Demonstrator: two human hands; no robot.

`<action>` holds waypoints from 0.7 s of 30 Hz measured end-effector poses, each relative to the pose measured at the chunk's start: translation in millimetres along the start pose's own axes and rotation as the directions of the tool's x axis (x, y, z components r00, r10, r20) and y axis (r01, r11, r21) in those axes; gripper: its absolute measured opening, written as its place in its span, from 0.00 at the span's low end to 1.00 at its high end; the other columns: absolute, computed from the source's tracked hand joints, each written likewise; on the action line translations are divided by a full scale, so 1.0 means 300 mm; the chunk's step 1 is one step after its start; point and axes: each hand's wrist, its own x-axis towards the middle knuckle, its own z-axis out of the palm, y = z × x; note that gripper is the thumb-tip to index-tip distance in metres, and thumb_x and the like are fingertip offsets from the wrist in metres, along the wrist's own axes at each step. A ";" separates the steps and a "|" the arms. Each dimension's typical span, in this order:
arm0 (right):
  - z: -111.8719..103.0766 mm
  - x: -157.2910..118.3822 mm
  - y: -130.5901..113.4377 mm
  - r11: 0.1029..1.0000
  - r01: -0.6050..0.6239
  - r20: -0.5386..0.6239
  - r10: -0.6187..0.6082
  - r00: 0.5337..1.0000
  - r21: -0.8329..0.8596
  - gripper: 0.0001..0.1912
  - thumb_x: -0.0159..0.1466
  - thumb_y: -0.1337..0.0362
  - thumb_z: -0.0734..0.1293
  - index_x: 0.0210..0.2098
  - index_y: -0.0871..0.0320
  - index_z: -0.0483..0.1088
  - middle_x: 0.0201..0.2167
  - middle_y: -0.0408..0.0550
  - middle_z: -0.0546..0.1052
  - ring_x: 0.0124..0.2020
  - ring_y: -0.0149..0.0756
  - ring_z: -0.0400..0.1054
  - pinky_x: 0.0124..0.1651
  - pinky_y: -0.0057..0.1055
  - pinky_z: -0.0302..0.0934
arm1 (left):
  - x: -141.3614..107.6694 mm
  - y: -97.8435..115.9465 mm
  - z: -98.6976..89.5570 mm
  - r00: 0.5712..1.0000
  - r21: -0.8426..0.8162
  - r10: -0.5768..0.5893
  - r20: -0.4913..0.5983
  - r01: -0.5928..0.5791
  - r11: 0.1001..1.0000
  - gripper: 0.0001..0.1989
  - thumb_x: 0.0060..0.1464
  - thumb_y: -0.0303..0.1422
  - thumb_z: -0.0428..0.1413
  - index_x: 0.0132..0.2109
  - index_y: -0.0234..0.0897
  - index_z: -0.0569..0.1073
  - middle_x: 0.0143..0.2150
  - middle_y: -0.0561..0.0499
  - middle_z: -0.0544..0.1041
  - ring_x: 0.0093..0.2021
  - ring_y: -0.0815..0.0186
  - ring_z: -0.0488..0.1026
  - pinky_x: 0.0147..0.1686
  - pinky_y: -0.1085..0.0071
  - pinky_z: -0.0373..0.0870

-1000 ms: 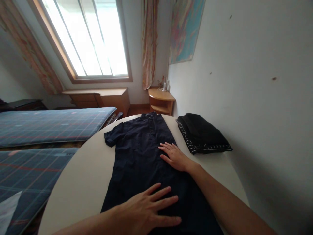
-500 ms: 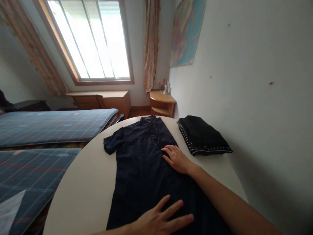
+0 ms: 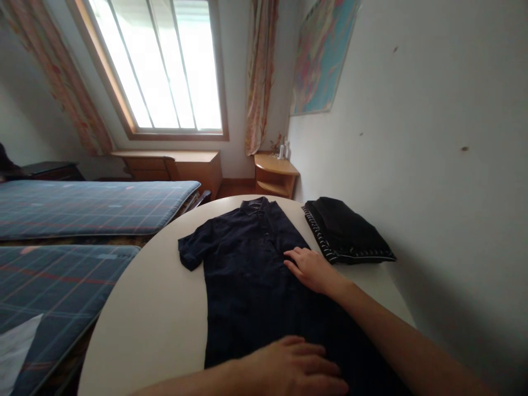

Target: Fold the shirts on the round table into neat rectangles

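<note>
A: Your right hand (image 3: 311, 269) is bare, and so is your right forearm (image 3: 396, 324), narrowing smoothly toward the hand.

B: And does your left hand (image 3: 295, 366) match?

A: Yes, it is bare too (its finer details are blurred), and so is the stretch of your left forearm (image 3: 206, 382) that shows above the lower edge.

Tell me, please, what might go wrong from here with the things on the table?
The right hand lies on the dark shirt, so dragging that hand could rumple it. The folded black bundle sits near the edge of the white table, so a knock might push it over.
</note>
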 end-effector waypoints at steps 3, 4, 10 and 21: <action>-0.004 0.094 -0.050 0.995 -0.077 0.009 0.078 0.997 -0.066 0.20 0.72 0.55 0.56 0.49 0.57 0.75 0.46 0.58 0.78 0.48 0.50 0.72 0.54 0.42 0.61 | -0.050 -0.142 -0.138 0.910 -0.120 -0.386 -0.150 0.370 0.921 0.16 0.67 0.39 0.51 0.58 0.42 0.71 0.59 0.50 0.76 0.58 0.61 0.72 0.61 0.62 0.66; 0.000 0.129 -0.064 0.994 -0.087 -0.003 0.087 0.996 -0.064 0.20 0.72 0.55 0.57 0.50 0.58 0.74 0.47 0.59 0.78 0.49 0.51 0.72 0.54 0.43 0.61 | -0.081 -0.204 -0.167 0.826 -0.108 -0.509 -0.244 0.498 0.860 0.15 0.66 0.36 0.51 0.56 0.41 0.73 0.59 0.48 0.75 0.59 0.60 0.72 0.60 0.61 0.66; 0.063 0.347 -0.072 0.994 -0.070 -0.076 0.077 0.994 0.089 0.31 0.72 0.51 0.55 0.68 0.62 0.59 0.68 0.59 0.61 0.68 0.50 0.55 0.67 0.44 0.51 | -0.404 -0.546 -0.237 0.174 -0.051 -0.703 -0.690 0.956 0.287 0.18 0.63 0.35 0.52 0.57 0.35 0.74 0.63 0.39 0.69 0.62 0.50 0.67 0.63 0.53 0.62; 0.183 0.390 0.005 0.976 -0.089 -0.089 0.108 0.990 0.197 0.32 0.72 0.45 0.52 0.67 0.55 0.62 0.70 0.49 0.61 0.72 0.45 0.47 0.72 0.47 0.38 | -0.653 -0.663 -0.220 -0.144 -0.170 -0.781 -0.608 0.984 -0.049 0.25 0.57 0.37 0.54 0.60 0.34 0.69 0.48 0.40 0.78 0.51 0.48 0.74 0.53 0.55 0.69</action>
